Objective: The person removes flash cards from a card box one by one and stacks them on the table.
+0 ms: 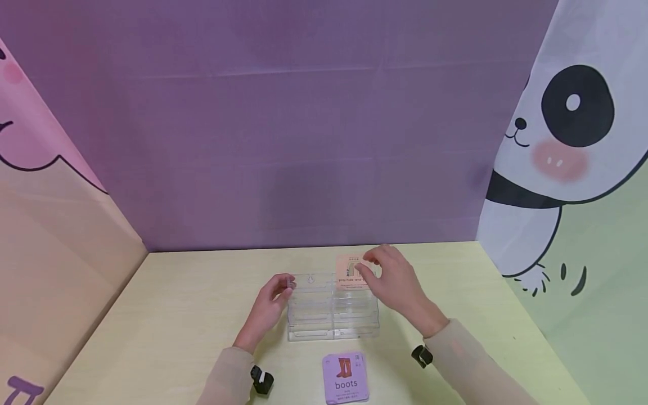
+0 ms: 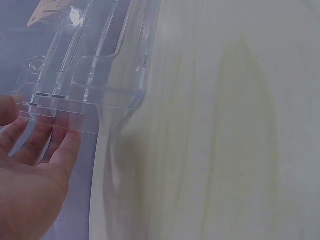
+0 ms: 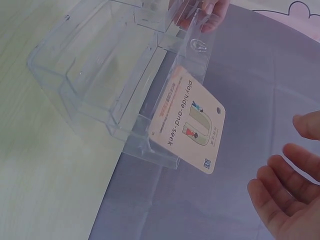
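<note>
A clear plastic tiered card rack [image 1: 311, 332] stands on the table. My left hand [image 1: 273, 298] grips its upper left edge, the thumb on one face and the fingers behind, as the left wrist view [image 2: 40, 165] of the hand shows. In the rack's top right slot sits a peach card [image 3: 187, 122] reading "play hide-and-seek". Beside that card hovers my right hand [image 1: 397, 281], its fingers loosely bent and holding nothing; the right wrist view has a gap between fingertips [image 3: 260, 187] and card.
Nearer the table's front edge lies a stack of purple cards [image 1: 346, 378], the top one showing boots. A purple cloth [image 1: 304, 140] hangs behind the table [image 1: 202, 304], with printed panels at both sides.
</note>
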The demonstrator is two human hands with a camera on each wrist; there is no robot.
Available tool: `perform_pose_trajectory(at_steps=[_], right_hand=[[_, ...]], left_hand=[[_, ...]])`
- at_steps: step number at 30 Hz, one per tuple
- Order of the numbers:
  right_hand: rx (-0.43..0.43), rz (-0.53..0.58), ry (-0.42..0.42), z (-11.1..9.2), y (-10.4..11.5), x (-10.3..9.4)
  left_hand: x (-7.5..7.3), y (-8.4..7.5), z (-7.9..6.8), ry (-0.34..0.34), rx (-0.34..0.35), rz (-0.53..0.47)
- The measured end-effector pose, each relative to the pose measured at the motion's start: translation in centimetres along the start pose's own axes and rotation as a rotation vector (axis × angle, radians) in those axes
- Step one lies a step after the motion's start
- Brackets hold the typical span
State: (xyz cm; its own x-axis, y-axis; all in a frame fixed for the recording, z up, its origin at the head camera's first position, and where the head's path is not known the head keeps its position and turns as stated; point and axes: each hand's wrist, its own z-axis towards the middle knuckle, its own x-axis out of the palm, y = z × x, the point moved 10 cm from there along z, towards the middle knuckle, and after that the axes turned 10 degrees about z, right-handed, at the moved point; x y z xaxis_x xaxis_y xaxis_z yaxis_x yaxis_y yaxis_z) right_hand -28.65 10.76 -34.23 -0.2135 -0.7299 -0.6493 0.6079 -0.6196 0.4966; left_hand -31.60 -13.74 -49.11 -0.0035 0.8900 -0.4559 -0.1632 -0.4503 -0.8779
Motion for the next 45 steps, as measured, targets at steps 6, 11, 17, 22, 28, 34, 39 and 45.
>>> perform_pose_trajectory(at_steps=[6, 11, 17, 22, 28, 34, 39, 45], right_hand=[[-0.004, -0.006, -0.017, 0.6, -0.5, -0.1], [-0.004, -0.016, -0.029, 1.0, -0.7, -0.1], [0.013, -0.013, -0.021, 1.2, -1.2, 0.3], [0.009, -0.015, -0.023, 1.5, -1.6, 0.5], [0.005, -0.022, -0.007, 1.9, -2.2, 1.0], [0.014, -0.044, 0.013, 2.2, -2.9, 1.5], [0.048, -0.056, 0.048, 2.2, -3.7, 2.2], [0.086, -0.067, 0.091, 2.0, -4.6, 3.1]], left_hand=[[0.0, 0.0, 0.2, -0.003, 0.0, 0.009], [0.0, 0.0, 0.2, -0.009, 0.001, 0.011], [-0.1, 0.0, 0.0, -0.013, 0.001, 0.016], [-0.2, -0.3, 0.0, -0.022, 0.026, 0.015], [-0.2, -0.3, 0.0, -0.017, 0.013, 0.007], [-0.3, -1.1, -0.3, -0.005, 0.004, 0.002], [-0.7, -3.3, -1.2, 0.009, 0.006, -0.004], [-0.9, -4.2, -1.6, 0.005, 0.008, 0.011]])
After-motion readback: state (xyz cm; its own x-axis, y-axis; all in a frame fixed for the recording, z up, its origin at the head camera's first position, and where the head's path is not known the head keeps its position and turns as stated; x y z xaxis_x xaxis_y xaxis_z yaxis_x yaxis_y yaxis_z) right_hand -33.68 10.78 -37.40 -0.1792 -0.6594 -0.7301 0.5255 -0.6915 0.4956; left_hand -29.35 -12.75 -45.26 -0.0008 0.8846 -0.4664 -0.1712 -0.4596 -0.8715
